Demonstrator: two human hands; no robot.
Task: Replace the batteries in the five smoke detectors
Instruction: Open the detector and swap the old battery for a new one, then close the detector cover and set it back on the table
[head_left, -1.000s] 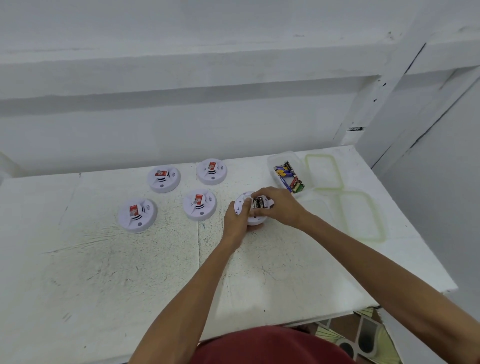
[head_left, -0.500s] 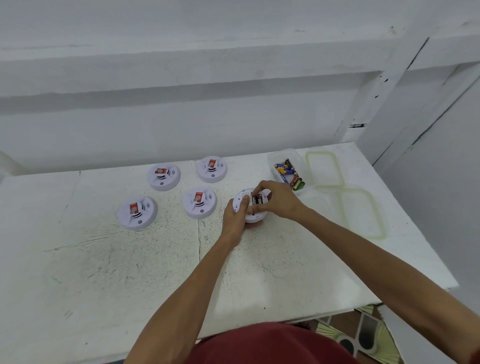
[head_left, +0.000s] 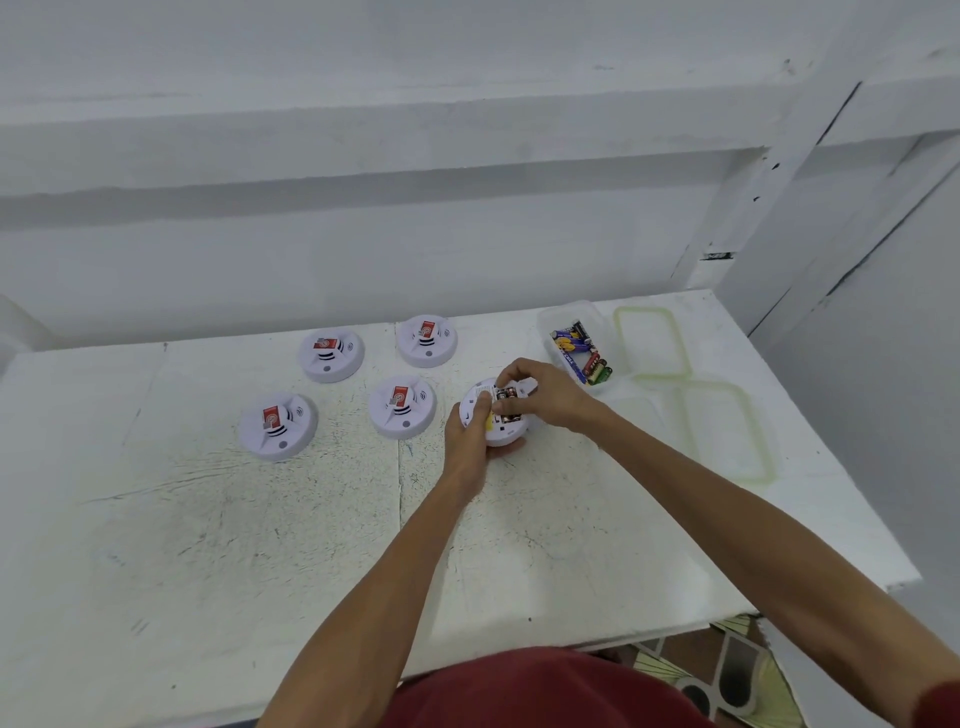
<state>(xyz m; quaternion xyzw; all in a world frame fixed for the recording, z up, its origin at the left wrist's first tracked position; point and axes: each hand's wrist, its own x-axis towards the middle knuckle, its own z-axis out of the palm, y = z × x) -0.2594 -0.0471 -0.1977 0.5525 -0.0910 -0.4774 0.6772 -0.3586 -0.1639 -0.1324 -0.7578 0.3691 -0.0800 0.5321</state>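
Note:
A white round smoke detector (head_left: 506, 435) lies back side up near the table's middle, its battery bay showing dark batteries (head_left: 506, 399). My left hand (head_left: 467, 441) grips its left rim, thumb on top. My right hand (head_left: 545, 392) comes from the right, fingertips pinched on the batteries in the bay. Several other smoke detectors sit face up with red labels: one (head_left: 402, 408) just left, one (head_left: 427, 340) and one (head_left: 330, 353) at the back, one (head_left: 277, 426) further left.
A clear plastic box (head_left: 597, 317) holding several loose batteries (head_left: 579, 351) stands behind my right hand. Two green-rimmed lids lie to the right, one (head_left: 652, 340) at the back, one (head_left: 724, 431) nearer. The white table (head_left: 208, 519) ends at a wall behind.
The hands stay on the same detector. My right fingers have shifted slightly over the battery bay; the view has drifted a little.

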